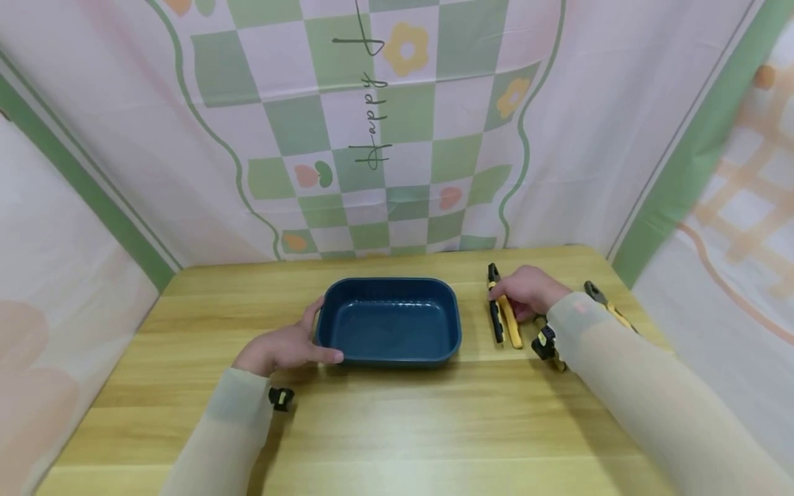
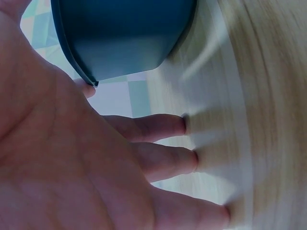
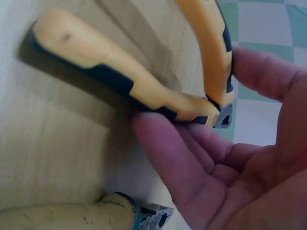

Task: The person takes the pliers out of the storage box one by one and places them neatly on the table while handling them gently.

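Observation:
A dark blue rectangular dish [image 1: 391,331] stands on the wooden table. At its left end is my left hand [image 1: 291,344], thumb across the near corner of the rim and fingers spread. Seen from the left wrist, the dish [image 2: 124,38] has one fingertip at its rim, while three fairly straight fingers [image 2: 168,158] reach down to the tabletop. To the right of the dish, my right hand [image 1: 527,291] pinches yellow-and-black pliers [image 1: 510,324]. In the right wrist view, these pliers [image 3: 115,64] have their handles spread apart, with thumb and fingers near the pivot.
Pliers with worn tan handles [image 3: 72,215] lie close to the right hand, partly hidden under the wrist in the head view. Farther right, another pair with yellow handles [image 1: 604,303] is partly covered by the sleeve. A patterned curtain [image 1: 397,138] hangs behind the table [image 1: 397,427].

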Action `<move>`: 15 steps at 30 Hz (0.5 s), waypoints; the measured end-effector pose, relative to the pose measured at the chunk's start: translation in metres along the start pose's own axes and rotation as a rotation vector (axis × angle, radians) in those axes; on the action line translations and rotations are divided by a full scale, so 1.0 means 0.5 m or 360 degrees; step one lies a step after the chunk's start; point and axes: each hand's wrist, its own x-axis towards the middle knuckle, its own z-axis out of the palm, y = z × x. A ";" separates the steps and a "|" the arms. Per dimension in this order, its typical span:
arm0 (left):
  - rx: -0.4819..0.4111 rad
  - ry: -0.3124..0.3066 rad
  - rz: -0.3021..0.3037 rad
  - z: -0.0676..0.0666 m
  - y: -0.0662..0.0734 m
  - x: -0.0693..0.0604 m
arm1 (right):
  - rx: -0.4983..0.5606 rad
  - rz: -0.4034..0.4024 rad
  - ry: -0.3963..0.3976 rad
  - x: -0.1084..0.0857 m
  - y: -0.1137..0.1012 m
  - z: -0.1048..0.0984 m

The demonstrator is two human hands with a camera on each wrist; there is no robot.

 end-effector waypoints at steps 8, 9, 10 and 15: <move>0.0023 -0.0008 -0.0001 0.002 -0.003 0.001 | -0.0222 -0.0009 -0.0026 -0.014 0.001 0.012; 0.0027 -0.0015 -0.0009 0.002 -0.002 0.001 | -0.0236 -0.0009 -0.0039 -0.016 0.001 0.013; 0.0029 -0.0018 -0.0020 0.001 0.000 0.000 | -0.0249 -0.0003 -0.0055 -0.018 0.000 0.014; 0.0032 -0.0021 -0.0035 0.001 0.006 -0.003 | -0.0374 -0.0020 -0.0161 -0.024 -0.009 0.012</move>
